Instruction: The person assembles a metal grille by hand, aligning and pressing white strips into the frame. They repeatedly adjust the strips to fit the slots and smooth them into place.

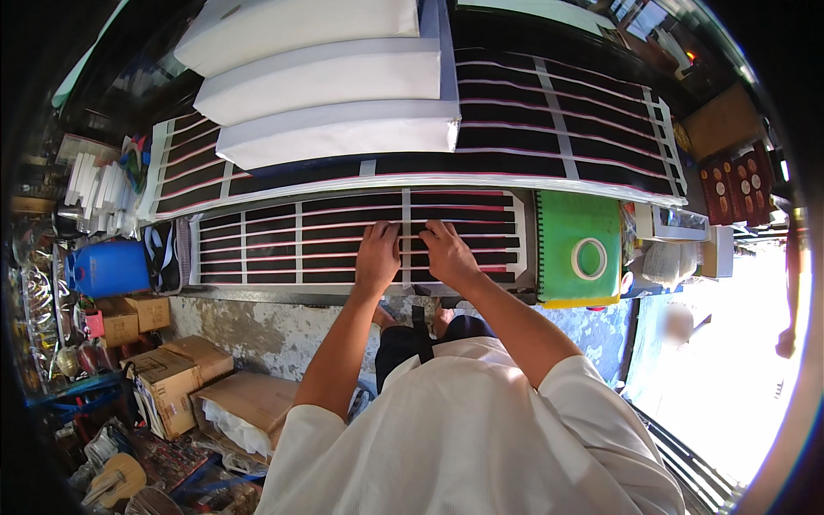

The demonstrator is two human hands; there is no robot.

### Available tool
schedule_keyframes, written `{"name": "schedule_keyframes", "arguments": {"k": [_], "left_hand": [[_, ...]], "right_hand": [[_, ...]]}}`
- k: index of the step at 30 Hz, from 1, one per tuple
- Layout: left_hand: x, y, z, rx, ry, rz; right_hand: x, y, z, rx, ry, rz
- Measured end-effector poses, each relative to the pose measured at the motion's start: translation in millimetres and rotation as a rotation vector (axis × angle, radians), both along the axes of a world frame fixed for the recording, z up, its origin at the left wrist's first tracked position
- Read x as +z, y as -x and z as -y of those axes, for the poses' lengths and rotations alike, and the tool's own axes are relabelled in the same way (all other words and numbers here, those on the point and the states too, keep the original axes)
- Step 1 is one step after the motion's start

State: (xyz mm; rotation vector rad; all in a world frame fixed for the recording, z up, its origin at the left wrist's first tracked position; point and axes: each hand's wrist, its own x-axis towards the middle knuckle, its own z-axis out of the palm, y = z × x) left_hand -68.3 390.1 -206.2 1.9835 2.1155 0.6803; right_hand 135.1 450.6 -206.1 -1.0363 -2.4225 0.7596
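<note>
White boxes [339, 137] hide part of the far striped panel [506, 120] beyond the hands [378, 255].

Matt striped panel [335, 237], rough wall [266, 330], cardboard box [163, 386]

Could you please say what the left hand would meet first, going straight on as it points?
Past the striped sheet under it, the left hand would probably meet the striped stack beyond, though the height difference is unclear.
</note>
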Motion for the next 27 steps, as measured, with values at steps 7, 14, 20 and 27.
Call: {"name": "schedule_keyframes", "arguments": {"k": [7, 14, 20, 27], "left_hand": [[16, 5, -28, -0.236, 0.032, -0.068], [27, 6, -55, -0.387, 0.107, -0.237], [29, 7, -66, -0.477, 0.146, -0.343], [28, 9, -62, -0.464, 0.138, -0.319]], "right_hand": [[2, 3, 0, -0.036, -0.01, -0.008], [6, 1, -2, -0.036, 0.016, -0.018], [7, 3, -3, -0.033, -0.005, 0.017], [9, 4, -3, -0.028, -0.013, 0.033]]}}
